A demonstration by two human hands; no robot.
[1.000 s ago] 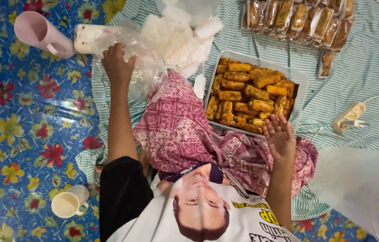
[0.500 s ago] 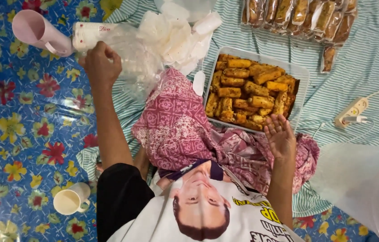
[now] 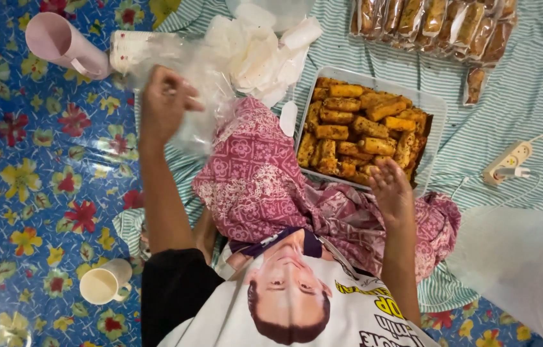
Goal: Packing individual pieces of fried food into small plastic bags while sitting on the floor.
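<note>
Plastic bag (image 3: 188, 96) pinched — left hand (image 3: 163, 103) raised

Crumpled clear plastic bag (image 3: 197, 96), lifted

The person sits with both arms stretched forward over the lap. The left arm runs long and nearly straight from a black sleeve, bare from the elbow down. The left hand (image 3: 163, 103) is raised, fingers curled in around thin clear plastic, knuckles up. The right forearm rises bare from the lower edge of view. The right hand (image 3: 391, 191) hangs open, palm down, fingers loosely spread and slightly bent, gripping nothing. The two hands are well apart.
</note>
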